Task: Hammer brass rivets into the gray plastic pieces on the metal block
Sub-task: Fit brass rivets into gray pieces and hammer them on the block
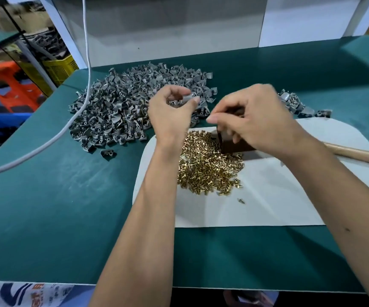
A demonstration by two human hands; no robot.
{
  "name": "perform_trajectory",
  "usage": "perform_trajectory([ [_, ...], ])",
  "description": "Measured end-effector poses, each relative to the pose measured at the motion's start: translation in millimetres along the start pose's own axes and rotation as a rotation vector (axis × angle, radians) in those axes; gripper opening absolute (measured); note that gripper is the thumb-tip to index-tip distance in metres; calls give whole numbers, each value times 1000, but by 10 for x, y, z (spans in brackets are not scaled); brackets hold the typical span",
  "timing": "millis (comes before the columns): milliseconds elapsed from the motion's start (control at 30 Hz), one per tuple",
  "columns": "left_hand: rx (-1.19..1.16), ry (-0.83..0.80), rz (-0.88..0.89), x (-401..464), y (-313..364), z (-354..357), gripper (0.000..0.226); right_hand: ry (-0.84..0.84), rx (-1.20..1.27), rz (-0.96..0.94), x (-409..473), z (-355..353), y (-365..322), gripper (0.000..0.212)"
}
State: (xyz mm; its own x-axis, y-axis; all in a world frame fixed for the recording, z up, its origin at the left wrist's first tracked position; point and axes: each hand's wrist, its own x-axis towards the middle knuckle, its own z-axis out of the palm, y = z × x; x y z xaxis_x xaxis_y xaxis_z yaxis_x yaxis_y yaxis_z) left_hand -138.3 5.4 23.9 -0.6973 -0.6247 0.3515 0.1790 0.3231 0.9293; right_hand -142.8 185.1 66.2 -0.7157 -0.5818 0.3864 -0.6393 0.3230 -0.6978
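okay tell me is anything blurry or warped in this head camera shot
Head view: the right hand and left hand are motion-smeared at the fingertips; the brass rivets stay fairly sharp; wide-angle distortion bows the table edges; lighting is even, with soft shadows.

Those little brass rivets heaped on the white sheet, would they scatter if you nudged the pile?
Probably. The brass rivets lie loose in a shallow heap, and a stray already sits apart on the white sheet. Their short round bodies look apt to roll. Being small metal pieces, each is likely light but fiddly to pinch.
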Motion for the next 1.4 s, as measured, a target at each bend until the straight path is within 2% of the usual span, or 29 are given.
perform_trajectory([
  [100,-139,-108,3,-96,68,147,19,137,91,78,-69,-133,188,3],
  [200,-261,-196,-16,-177,117,246,14,217,203,151,-124,-214,358,17],
  [367,-358,-309,-64,-230,126,313,14,314,294,174,-190,-242,481,19],
  [467,-424,-345,-116,-252,125,342,16,342,284,185,-217,-214,508,20],
  [633,-455,-444,-109,-305,131,367,26,353,262,169,-244,-148,487,8],
  [833,-464,-498,-106,-329,152,357,29,428,126,121,-268,-138,479,6],
  [1167,-451,-538,-144,-387,192,373,16,525,165,91,-269,-89,471,9],
  [1400,-436,-522,-181,-410,209,400,13,582,68,68,-264,-82,471,9],
])
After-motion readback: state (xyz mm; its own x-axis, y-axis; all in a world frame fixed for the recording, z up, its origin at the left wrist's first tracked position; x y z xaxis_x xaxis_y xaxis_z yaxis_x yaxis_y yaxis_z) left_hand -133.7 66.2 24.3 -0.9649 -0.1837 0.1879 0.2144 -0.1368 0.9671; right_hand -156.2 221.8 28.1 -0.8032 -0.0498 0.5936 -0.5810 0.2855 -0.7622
